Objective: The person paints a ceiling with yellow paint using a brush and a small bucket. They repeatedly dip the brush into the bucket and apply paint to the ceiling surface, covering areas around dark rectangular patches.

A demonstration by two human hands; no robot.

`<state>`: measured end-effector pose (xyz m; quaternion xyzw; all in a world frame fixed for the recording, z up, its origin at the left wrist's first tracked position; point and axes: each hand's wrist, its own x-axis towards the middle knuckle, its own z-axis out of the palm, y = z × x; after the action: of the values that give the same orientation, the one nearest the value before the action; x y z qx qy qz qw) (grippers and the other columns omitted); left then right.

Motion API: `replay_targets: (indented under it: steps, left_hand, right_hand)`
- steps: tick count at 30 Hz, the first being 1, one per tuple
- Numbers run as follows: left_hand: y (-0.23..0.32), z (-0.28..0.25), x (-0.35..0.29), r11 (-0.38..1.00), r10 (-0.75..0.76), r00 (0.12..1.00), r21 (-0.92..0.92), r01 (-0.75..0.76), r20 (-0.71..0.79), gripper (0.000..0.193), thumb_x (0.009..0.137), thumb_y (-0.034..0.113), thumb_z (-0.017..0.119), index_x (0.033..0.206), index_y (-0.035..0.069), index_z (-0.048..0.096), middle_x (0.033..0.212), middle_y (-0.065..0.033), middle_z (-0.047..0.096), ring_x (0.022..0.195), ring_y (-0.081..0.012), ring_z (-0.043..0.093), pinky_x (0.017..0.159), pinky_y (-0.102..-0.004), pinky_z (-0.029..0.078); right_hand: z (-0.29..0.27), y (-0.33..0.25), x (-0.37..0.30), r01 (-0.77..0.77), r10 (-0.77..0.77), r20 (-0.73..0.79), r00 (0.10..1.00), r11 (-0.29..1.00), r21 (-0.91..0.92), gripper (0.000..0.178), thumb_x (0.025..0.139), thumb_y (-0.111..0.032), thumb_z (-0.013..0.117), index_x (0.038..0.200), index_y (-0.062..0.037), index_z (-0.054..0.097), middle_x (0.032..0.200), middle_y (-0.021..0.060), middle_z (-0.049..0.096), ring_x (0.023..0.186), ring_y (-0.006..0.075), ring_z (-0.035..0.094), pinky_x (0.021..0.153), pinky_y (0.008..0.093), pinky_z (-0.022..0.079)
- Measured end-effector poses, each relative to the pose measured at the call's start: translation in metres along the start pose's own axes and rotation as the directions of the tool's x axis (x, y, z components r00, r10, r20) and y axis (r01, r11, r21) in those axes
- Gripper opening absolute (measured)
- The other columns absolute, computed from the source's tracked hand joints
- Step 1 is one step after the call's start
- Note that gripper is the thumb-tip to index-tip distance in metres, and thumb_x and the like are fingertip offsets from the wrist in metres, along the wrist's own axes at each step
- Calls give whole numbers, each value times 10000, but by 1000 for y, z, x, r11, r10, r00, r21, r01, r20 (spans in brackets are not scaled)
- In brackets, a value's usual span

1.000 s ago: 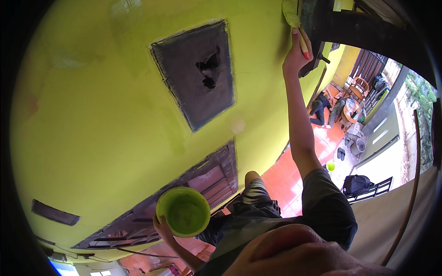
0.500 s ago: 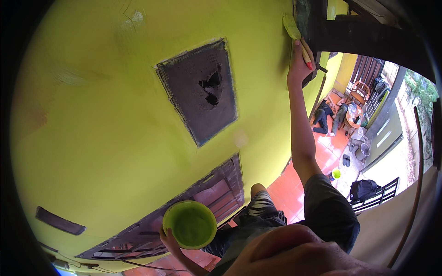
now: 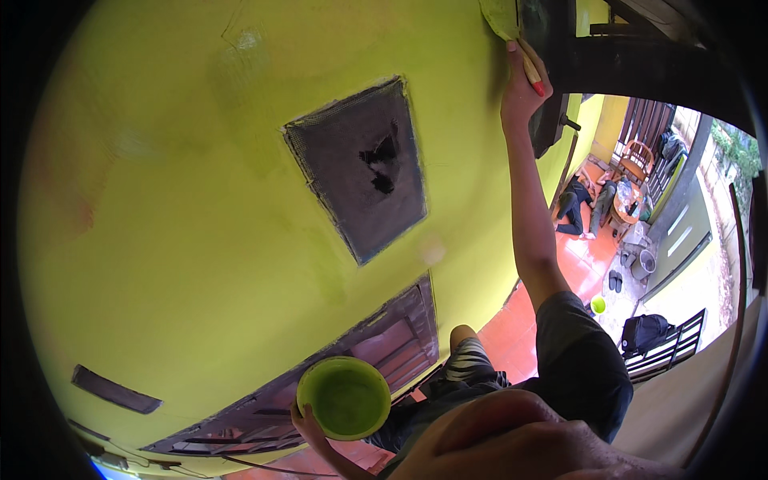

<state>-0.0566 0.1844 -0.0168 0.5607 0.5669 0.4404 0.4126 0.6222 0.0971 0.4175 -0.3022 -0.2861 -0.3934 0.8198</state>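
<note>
High up beside a dark wooden post, my right hand (image 3: 524, 86) is closed round the wooden, red-tipped handle of a paintbrush (image 3: 502, 19). The brush's broad head, coated in yellow-green paint, lies against the yellow-green wall (image 3: 216, 232) close to the post; its top end runs to the picture's edge. Low down, my left hand (image 3: 308, 424) grips the rim of a round lime-green bucket (image 3: 344, 398). Greenish paint coats the inside of the bucket. My left fingers are partly hidden behind it.
A torn mesh-covered opening (image 3: 364, 172) and a window with dark slats (image 3: 384, 336) break the wall. A dark beam (image 3: 656, 68) crosses at upper right. Far below on orange tiles (image 3: 500, 340) are people near a wooden chair (image 3: 638, 160), a black backpack (image 3: 646, 332) and a small green container (image 3: 598, 305).
My right hand and the brush have moved slightly upward along the post. The whole view has shifted a little, so the wall openings and the bucket appear farther right and lower.
</note>
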Motion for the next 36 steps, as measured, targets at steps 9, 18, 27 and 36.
replay_targets:
  steps: [9, 18, 27, 36]
  left_hand:
    - [21, 0, -5, 995, -87, 996, 56, 87, -6, 463, 925, 145, 589, 1345, -48, 607, 1205, -199, 683, 1039, -300, 652, 932, -423, 511]
    - [19, 1, -6, 998, -12, 1000, 56, 12, 9, 456, 930, 151, 582, 1337, -54, 611, 1203, -205, 678, 1035, -309, 650, 917, -426, 514]
    - [15, -1, -2, 998, 12, 999, 54, -14, 31, 466, 927, 169, 581, 1339, -47, 611, 1189, -201, 682, 1026, -306, 652, 904, -423, 520]
    - [19, -3, -1, 995, -78, 996, 64, 76, 44, 487, 914, 202, 572, 1335, -42, 603, 1181, -202, 685, 990, -318, 675, 844, -444, 547]
  right_hand:
    - [-25, -7, -19, -32, 33, 24, 999, 998, -55, 267, 875, -157, 841, 1068, 18, 785, 1004, 83, 764, 906, 122, 675, 869, 261, 510]
    - [-55, -4, -36, -151, 156, 53, 986, 984, -96, 254, 876, -137, 841, 1059, 27, 777, 1059, 90, 764, 962, 128, 685, 898, 259, 524]
    - [-13, -10, 24, 30, -20, -86, 996, 992, 125, 242, 861, -90, 832, 1067, 25, 777, 1014, 81, 769, 920, 133, 694, 857, 250, 536]
    - [-17, 4, 41, -109, 108, 100, 989, 994, 7, 356, 911, -59, 743, 1264, -98, 727, 1037, 95, 757, 925, 240, 712, 930, 430, 532]
